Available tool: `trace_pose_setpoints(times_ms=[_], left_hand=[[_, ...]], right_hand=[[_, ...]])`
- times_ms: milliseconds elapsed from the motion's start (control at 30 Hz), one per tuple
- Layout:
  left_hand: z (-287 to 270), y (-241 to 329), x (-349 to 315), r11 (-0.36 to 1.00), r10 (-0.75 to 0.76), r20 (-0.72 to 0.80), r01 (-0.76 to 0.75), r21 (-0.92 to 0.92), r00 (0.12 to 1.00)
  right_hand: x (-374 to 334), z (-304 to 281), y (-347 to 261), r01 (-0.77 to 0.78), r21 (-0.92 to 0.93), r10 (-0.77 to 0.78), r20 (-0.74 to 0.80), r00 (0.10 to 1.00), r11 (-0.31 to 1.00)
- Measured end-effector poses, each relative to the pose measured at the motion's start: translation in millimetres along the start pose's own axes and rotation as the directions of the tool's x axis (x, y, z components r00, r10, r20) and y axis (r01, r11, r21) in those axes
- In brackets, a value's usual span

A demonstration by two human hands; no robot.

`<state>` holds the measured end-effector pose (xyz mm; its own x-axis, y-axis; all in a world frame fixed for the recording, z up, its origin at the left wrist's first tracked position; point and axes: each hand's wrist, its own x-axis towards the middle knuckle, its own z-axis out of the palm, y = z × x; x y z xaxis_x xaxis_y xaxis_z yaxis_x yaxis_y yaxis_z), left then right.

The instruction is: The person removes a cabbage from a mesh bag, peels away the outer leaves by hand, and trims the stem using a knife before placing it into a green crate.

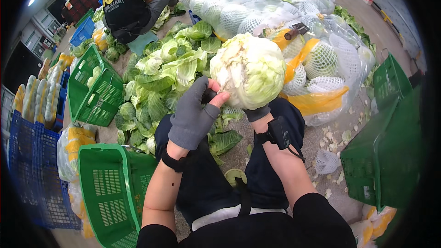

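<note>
A pale green cabbage [250, 71], brownish and torn on its left side, is held up in front of me above my knees. My right hand [258, 113], in a dark glove, holds it from below; the cabbage hides most of its fingers. At the lower left edge of the cabbage, my left hand [195, 112], in a grey fingerless glove, has thumb and forefinger closed against the outer leaves. Something dark shows between those fingers, and I cannot make out what it is. Loose green cabbage leaves [158, 78] lie heaped just beyond my left hand.
Green crates stand at left [98, 156], farther left [80, 85] and right [367, 156]. Net-wrapped cabbages in a clear plastic bag [321, 62] lie ahead right, with a dark-handled tool [296, 31] on top. Blue crates [39, 170] line the left. A person [126, 4] sits ahead.
</note>
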<state>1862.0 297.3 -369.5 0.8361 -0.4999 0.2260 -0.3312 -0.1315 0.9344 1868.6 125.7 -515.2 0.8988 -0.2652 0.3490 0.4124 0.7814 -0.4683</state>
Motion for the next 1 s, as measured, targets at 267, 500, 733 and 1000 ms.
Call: trace_pose_setpoints(times_ms=[267,500,733,1000], left_hand=[[18.5,17.4,-8.3,0.781,0.426,0.462,-0.574,0.246,0.778],[-11.6,44.5,40.1,0.520,0.596,0.335,-0.668,0.532,0.730],[0.5,50.0,34.4,0.470,0.459,0.424,-0.618,0.630,0.781],[-4.8,35.9,49.5,0.449,0.446,0.449,-0.627,0.636,0.775]], right_hand=[[4.5,21.6,-15.2,-0.034,0.351,0.031,0.016,0.999,0.936],[19.8,35.3,-19.3,-0.155,0.538,0.085,0.153,0.985,0.828],[14.2,35.8,-22.7,-0.097,0.453,0.102,0.015,0.995,0.886],[13.6,36.7,-18.9,-0.212,0.583,0.168,0.130,0.977,0.785]])
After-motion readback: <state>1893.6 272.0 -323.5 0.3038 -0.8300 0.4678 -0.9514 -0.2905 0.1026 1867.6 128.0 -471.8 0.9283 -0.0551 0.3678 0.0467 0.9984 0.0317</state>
